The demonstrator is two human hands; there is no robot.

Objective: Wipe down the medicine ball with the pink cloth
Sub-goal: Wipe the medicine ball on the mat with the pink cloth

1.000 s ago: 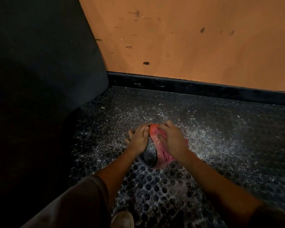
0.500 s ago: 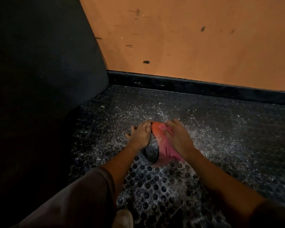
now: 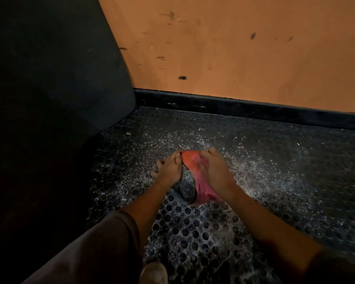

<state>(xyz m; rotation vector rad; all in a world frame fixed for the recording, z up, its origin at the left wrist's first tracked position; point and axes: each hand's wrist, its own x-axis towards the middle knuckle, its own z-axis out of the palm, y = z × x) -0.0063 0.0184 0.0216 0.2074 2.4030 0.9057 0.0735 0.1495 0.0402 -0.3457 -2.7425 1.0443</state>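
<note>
The medicine ball (image 3: 186, 188) sits on the black rubber floor (image 3: 275, 160), near the corner where the orange wall (image 3: 234, 48) meets its black skirting (image 3: 244, 108). The ball is dark, and only a narrow part of it shows between the two hands. The left hand (image 3: 170, 170) holds it on the left side, with the fingers spread and bent around the curve. The right hand (image 3: 215, 171) lies on the pink cloth (image 3: 194, 165) and presses it against the top and right side of the ball. This hand is blurred, so I cannot tell if its fingers grip the cloth or lie flat on it. One end of the cloth hangs down under the right wrist (it touches the floor there). The floor has many round holes and white specks. A light shoe (image 3: 154, 272) stands below.
</note>
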